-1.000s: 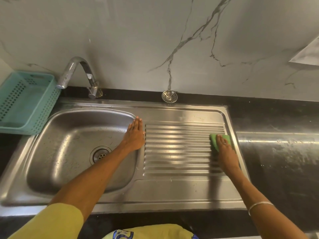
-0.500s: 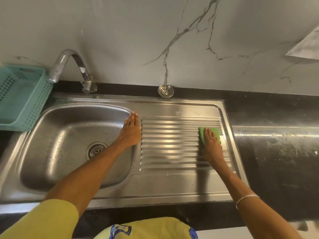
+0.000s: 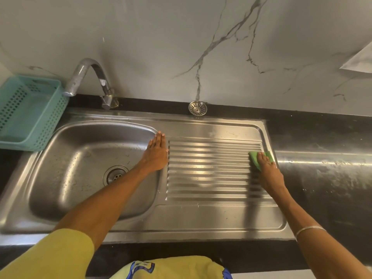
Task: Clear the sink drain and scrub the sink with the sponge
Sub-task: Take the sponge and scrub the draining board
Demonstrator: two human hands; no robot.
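Observation:
A steel sink (image 3: 201,218) has a bowl on the left and a ribbed drainboard (image 3: 209,168) on the right. The open drain (image 3: 115,175) lies at the bowl's bottom. The round metal strainer (image 3: 197,108) sits on the black ledge behind the sink. My left hand (image 3: 156,154) rests flat with straight fingers on the ridge between bowl and drainboard. My right hand (image 3: 268,172) presses a green sponge (image 3: 255,158) onto the drainboard's right edge, fingers laid over it.
A curved chrome tap (image 3: 88,77) stands behind the bowl. A teal perforated basket (image 3: 30,113) sits on the counter at the left. Black counter (image 3: 326,178) with wet smears extends to the right. A marble wall rises behind.
My right hand slid the sponge left across the ribs half a second ago, then back to the right edge now. The left hand has stayed in place.

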